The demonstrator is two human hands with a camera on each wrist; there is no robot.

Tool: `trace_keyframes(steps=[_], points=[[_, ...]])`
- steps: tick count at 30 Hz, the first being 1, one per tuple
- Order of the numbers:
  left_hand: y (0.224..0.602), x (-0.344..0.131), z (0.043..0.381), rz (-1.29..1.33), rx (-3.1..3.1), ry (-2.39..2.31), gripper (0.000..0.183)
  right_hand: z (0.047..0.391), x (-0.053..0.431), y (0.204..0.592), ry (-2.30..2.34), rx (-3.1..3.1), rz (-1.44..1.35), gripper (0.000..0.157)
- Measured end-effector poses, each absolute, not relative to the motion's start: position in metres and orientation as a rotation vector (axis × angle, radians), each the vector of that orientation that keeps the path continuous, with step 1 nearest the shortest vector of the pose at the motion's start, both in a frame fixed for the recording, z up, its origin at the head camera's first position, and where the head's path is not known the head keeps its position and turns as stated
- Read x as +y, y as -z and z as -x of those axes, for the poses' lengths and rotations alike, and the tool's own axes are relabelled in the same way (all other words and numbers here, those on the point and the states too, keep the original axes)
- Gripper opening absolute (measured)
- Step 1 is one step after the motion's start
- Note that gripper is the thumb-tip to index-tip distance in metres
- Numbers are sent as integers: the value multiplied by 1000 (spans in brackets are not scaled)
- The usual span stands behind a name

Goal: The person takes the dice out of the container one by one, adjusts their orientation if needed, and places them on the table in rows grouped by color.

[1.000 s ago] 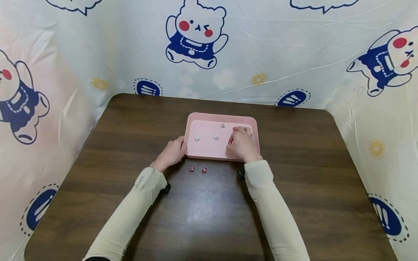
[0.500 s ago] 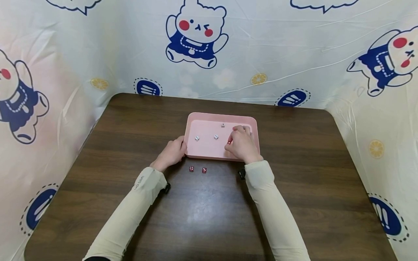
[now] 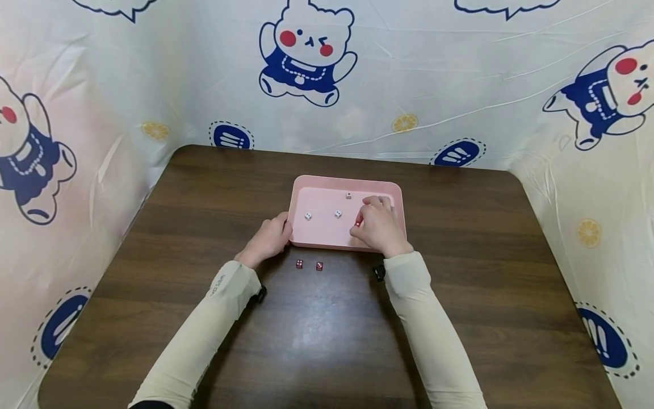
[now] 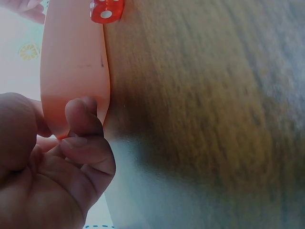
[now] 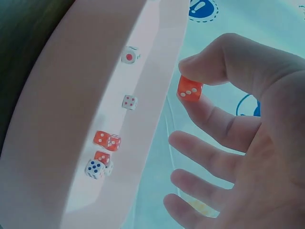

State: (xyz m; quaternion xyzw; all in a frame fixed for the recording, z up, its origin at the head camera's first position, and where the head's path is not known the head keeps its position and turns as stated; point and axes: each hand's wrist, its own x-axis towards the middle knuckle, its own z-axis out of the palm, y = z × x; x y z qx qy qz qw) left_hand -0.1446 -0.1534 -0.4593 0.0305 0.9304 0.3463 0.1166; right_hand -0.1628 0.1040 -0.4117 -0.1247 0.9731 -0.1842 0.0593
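My left hand (image 3: 267,240) grips the left end of a shallow pink tray (image 3: 322,234); in the left wrist view its thumb and curled fingers (image 4: 88,155) hold the tray's rim. Over the tray's right half, my right hand (image 3: 382,228) pinches a red die (image 5: 189,89) between thumb and index finger, the other fingers spread. White dice lie inside, one at left (image 3: 308,216), one in the middle (image 3: 338,214) and one at the back (image 3: 348,196). The right wrist view also shows red dice (image 5: 101,138) in the tray, mostly hidden by the right hand in the head view.
Two red dice, one at left (image 3: 299,264) and one at right (image 3: 319,266), lie on the dark wooden table (image 3: 317,341) in front of the tray. A printed cartoon curtain (image 3: 398,74) surrounds the table at the back and sides.
My right hand has shifted slightly left over the tray, keeping the red die in its pinch. The left hand and the tray stay in place.
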Motion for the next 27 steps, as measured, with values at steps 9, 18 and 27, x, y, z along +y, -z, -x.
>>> trace_keyframes(steps=[9,18,27], points=[[461,-154,146,-88,2720,-1012,30,158,103,405,566,2946,413,15],[460,-154,145,-90,2717,-1021,30,154,102,400,580,2941,424,15],[460,-154,145,-100,2722,-1027,30,150,103,396,593,2941,439,14]])
